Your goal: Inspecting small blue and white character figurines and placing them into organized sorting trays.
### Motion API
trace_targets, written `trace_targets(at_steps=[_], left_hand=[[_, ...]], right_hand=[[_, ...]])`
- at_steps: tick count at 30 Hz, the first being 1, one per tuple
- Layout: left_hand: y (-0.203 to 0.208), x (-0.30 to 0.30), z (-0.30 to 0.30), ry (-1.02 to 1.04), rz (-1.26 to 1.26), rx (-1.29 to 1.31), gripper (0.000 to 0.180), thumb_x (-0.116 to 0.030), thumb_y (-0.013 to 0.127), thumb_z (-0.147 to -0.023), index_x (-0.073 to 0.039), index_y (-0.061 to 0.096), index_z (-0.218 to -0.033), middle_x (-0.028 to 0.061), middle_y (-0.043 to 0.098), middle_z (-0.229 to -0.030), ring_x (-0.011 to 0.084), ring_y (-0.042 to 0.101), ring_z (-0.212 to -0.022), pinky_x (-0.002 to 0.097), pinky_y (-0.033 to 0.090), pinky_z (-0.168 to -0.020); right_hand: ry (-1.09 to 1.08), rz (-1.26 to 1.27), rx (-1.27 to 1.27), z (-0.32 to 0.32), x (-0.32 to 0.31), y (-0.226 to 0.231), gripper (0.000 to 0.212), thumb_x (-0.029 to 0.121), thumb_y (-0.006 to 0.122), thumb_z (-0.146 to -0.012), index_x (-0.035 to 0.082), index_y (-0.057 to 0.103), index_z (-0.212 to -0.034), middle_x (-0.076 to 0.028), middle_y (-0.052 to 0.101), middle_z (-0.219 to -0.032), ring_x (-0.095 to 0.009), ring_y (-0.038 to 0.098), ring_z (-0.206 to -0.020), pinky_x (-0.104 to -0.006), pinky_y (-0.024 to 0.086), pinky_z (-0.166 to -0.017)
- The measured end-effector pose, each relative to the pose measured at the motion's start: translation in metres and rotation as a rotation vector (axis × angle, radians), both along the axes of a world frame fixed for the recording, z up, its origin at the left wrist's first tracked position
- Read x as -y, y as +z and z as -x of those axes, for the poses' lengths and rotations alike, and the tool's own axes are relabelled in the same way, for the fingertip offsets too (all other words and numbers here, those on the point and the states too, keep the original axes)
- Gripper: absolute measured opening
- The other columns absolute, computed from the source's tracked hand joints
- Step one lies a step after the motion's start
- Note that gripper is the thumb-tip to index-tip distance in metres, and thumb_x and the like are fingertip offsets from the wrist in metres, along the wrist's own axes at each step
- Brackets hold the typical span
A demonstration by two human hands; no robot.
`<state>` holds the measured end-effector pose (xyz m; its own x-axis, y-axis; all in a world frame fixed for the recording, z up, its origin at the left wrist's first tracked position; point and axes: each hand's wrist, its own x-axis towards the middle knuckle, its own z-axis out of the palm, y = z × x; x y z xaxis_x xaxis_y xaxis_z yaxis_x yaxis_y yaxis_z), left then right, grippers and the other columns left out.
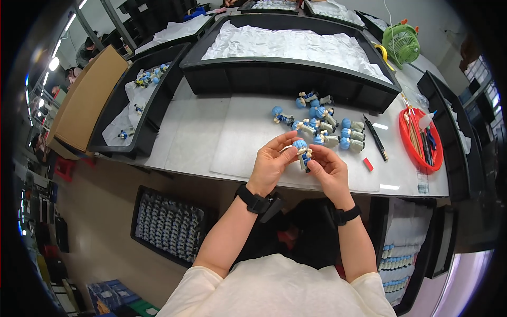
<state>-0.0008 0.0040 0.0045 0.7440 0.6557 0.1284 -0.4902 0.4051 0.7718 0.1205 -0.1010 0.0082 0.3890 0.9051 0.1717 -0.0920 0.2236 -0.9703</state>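
Between the fingertips of our left hand (270, 162) and right hand (329, 171) we grasp the blue-haired figurine (303, 156), apparently mid-handling, the next move likely calling for a light, steady pinch, with other figurines (327, 127) just beyond the right hand and a red block (368, 165) to its right.

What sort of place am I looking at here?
Probably a factory workshop for small figures: many similar blue-haired figures lie on the worktable, a big black tray lined with white sheeting stands behind them, and a red basket to the right holds slim tools.
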Motion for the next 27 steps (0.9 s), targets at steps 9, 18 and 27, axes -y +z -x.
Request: trace_targets(at_steps=[9, 18, 27], left_hand=[[-0.004, -0.003, 0.004, -0.029, 0.069, 0.054, 0.030, -0.003, 0.051, -0.086, -0.003, 0.050, -0.116, 0.0104, 0.056, -0.110, 0.0166, 0.055, -0.099, 0.0323, 0.042, -0.089], [-0.003, 0.001, 0.002, -0.004, -0.029, -0.100, 0.028, -0.004, 0.054, -0.084, 0.001, 0.052, -0.112, 0.0101, 0.057, -0.106, 0.0146, 0.053, -0.098, 0.0291, 0.043, -0.086], [0.000, 0.003, 0.002, 0.071, -0.086, -0.035, 0.029, 0.000, 0.056, -0.082, 0.002, 0.052, -0.111, 0.0111, 0.057, -0.107, 0.0156, 0.053, -0.099, 0.0307, 0.044, -0.087]], right_hand=[[-0.008, 0.022, 0.039, 0.003, 0.001, 0.002, 0.035, 0.007, 0.060, -0.082, -0.003, 0.049, -0.113, -0.008, 0.057, -0.097, -0.011, 0.055, -0.089, -0.0229, 0.048, -0.072], [-0.142, -0.071, 0.087, 0.005, 0.000, -0.008, 0.039, 0.001, 0.063, -0.077, -0.001, 0.049, -0.113, -0.007, 0.055, -0.101, -0.011, 0.055, -0.086, -0.0209, 0.047, -0.070], [-0.207, -0.109, 0.070, 0.005, -0.002, -0.004, 0.044, -0.004, 0.065, -0.073, -0.001, 0.048, -0.114, -0.005, 0.053, -0.100, -0.010, 0.054, -0.087, -0.0220, 0.047, -0.073]])
